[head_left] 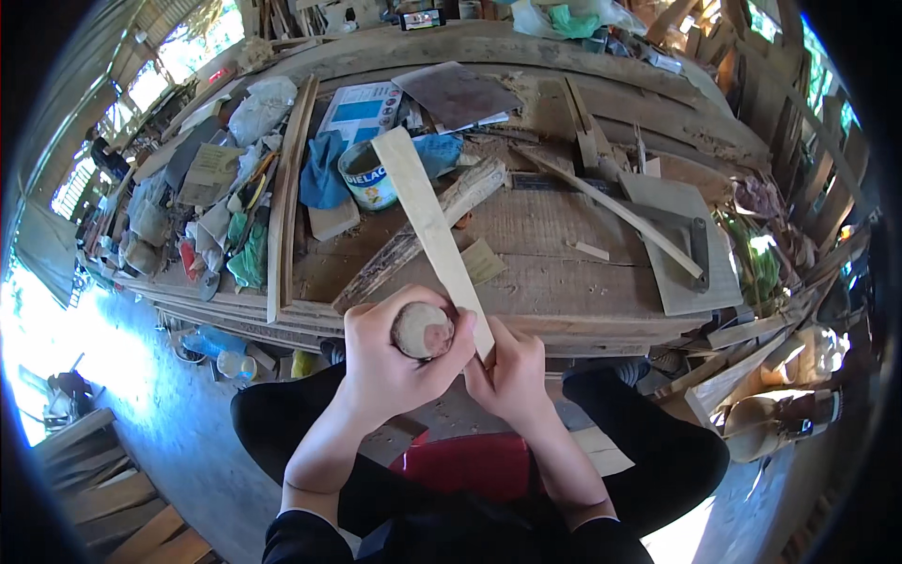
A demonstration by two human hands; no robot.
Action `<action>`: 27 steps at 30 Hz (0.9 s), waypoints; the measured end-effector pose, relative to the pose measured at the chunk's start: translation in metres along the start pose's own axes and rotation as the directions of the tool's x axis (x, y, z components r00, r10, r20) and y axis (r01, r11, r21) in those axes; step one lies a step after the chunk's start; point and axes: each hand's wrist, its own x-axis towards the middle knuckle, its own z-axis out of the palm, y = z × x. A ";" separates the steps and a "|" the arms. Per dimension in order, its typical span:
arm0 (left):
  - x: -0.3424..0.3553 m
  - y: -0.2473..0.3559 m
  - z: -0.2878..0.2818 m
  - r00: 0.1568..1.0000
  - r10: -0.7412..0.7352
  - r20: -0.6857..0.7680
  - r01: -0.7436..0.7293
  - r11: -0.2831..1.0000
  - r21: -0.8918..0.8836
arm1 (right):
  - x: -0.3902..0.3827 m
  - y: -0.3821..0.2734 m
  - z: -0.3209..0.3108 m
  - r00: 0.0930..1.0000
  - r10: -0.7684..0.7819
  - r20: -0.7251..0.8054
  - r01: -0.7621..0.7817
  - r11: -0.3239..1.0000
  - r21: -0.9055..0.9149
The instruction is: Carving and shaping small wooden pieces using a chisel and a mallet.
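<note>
My left hand (385, 371) is wrapped round a stout wooden stick (413, 327), seen end-on, with a pale cut face and a dark rim. My right hand (512, 371) closes on the lower end of a long, flat, pale wooden strip (425, 221). The strip slants up and left over the workbench, and my left thumb presses against its edge. Behind the strip a rough, split branch (390, 258) lies diagonally on the bench. What the stick's lower part looks like is hidden by my hand.
A tin (362, 193) with blue cloth (324, 174) stands on the wooden bench (564, 291). To the right lie a thin stick (620, 211) and a grey board with a metal square (700, 254). Bags and tools (225, 207) crowd the left. Below is a red stool (465, 467).
</note>
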 end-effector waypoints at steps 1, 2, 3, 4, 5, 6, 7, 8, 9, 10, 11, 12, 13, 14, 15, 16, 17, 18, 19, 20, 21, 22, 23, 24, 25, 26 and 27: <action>-0.001 -0.001 0.001 1.000 -0.020 -0.020 0.019 0.999 -0.033 | -0.001 -0.002 -0.001 0.999 -0.030 -0.011 0.030 0.999 0.013; 0.000 0.001 0.004 1.000 -0.019 -0.025 0.018 0.999 -0.038 | -0.002 0.001 -0.001 1.000 -0.018 -0.009 0.018 0.999 0.042; 0.002 0.005 0.009 0.998 0.054 -0.042 -0.054 0.999 -0.005 | -0.002 0.002 -0.001 1.000 -0.021 -0.007 0.021 0.999 0.038; 0.004 0.007 0.012 0.990 0.127 -0.055 -0.126 0.992 0.030 | -0.001 0.002 -0.002 0.999 0.027 -0.021 -0.025 0.996 0.089; 0.004 0.004 0.013 0.990 0.128 -0.057 -0.127 0.992 0.028 | 0.000 0.003 -0.002 0.997 0.076 -0.032 -0.071 0.988 0.141; 0.004 -0.001 0.014 0.987 0.162 -0.014 -0.161 0.985 0.060 | -0.001 0.005 -0.004 0.995 0.096 -0.017 -0.093 0.987 0.133; 0.004 -0.006 0.016 0.980 0.196 0.031 -0.198 0.976 0.094 | -0.001 0.006 -0.003 0.996 0.093 -0.017 -0.090 0.987 0.132; 0.003 -0.007 0.018 0.985 0.166 0.038 -0.169 0.982 0.088 | -0.001 0.007 -0.003 0.992 0.123 0.006 -0.122 0.979 0.165; 0.003 -0.009 0.019 0.985 0.167 0.037 -0.170 0.982 0.088 | -0.001 0.008 -0.003 0.988 0.153 0.029 -0.156 0.968 0.196; 0.003 -0.010 0.019 0.988 0.125 0.086 -0.129 0.991 0.045 | 0.000 0.007 -0.003 0.988 0.154 0.028 -0.156 0.968 0.196; 0.003 -0.011 0.020 0.987 0.085 0.137 -0.086 0.996 0.004 | 0.001 0.006 -0.004 0.986 0.160 0.042 -0.166 0.954 0.249; 0.003 -0.012 0.019 0.987 0.084 0.139 -0.085 0.996 0.003 | 0.001 0.006 -0.004 0.984 0.167 0.057 -0.176 0.937 0.302; 0.004 -0.011 0.017 0.961 0.081 0.263 -0.078 0.997 -0.020 | 0.001 0.008 -0.003 0.983 0.173 0.054 -0.182 0.937 0.299; 0.004 -0.011 0.014 0.920 0.079 0.383 -0.069 0.997 -0.041 | 0.000 0.012 0.000 0.986 0.168 0.015 -0.163 0.925 0.344; 0.005 -0.012 0.009 0.918 0.080 0.389 -0.067 0.997 -0.046 | 0.000 0.014 0.001 0.986 0.164 -0.025 -0.142 0.911 0.386; 0.007 -0.015 0.003 0.906 0.095 0.413 -0.061 0.994 -0.094 | 0.003 0.013 -0.005 0.985 0.172 -0.028 -0.149 0.912 0.382; 0.009 -0.015 -0.002 0.893 0.110 0.437 -0.053 0.989 -0.141 | 0.008 0.009 -0.013 0.965 0.249 0.078 -0.259 0.882 0.394; 0.011 -0.012 -0.005 0.927 0.065 0.371 -0.017 0.991 -0.131 | 0.010 0.007 -0.018 0.929 0.320 0.185 -0.368 0.841 0.396; 0.012 -0.014 -0.009 0.954 0.037 0.298 -0.003 0.994 -0.113 | 0.010 0.010 -0.019 0.929 0.320 0.185 -0.369 0.840 0.398; 0.013 -0.017 -0.013 0.977 0.008 0.213 0.022 0.991 -0.135 | 0.009 0.013 -0.020 0.936 0.279 0.216 -0.346 0.844 0.409; 0.014 -0.021 -0.017 0.992 -0.025 0.126 0.045 0.987 -0.157 | 0.009 0.015 -0.019 0.940 0.237 0.247 -0.324 0.847 0.422; 0.014 -0.021 -0.025 0.996 -0.058 0.065 0.069 0.979 -0.194 | 0.010 0.014 -0.018 0.938 0.239 0.252 -0.329 0.842 0.428; 0.015 -0.019 -0.032 0.996 -0.090 0.013 0.091 0.967 -0.239 | 0.010 0.010 -0.021 0.931 0.251 0.265 -0.344 0.844 0.411; 0.018 -0.017 -0.045 1.000 0.010 0.022 -0.003 0.956 -0.293 | 0.009 0.009 -0.022 0.924 0.263 0.278 -0.360 0.846 0.394; 0.015 -0.018 -0.055 0.999 0.034 -0.011 -0.034 0.840 -0.541 | 0.010 0.009 -0.021 0.923 0.262 0.283 -0.363 0.840 0.404; 0.014 -0.021 -0.066 0.988 0.139 -0.061 -0.145 0.735 -0.663 | 0.011 0.009 -0.020 0.925 0.240 0.293 -0.337 0.876 0.346; 0.011 -0.019 -0.075 0.975 0.182 -0.127 -0.217 0.665 -0.714 | 0.011 0.010 -0.019 0.927 0.219 0.304 -0.308 0.907 0.287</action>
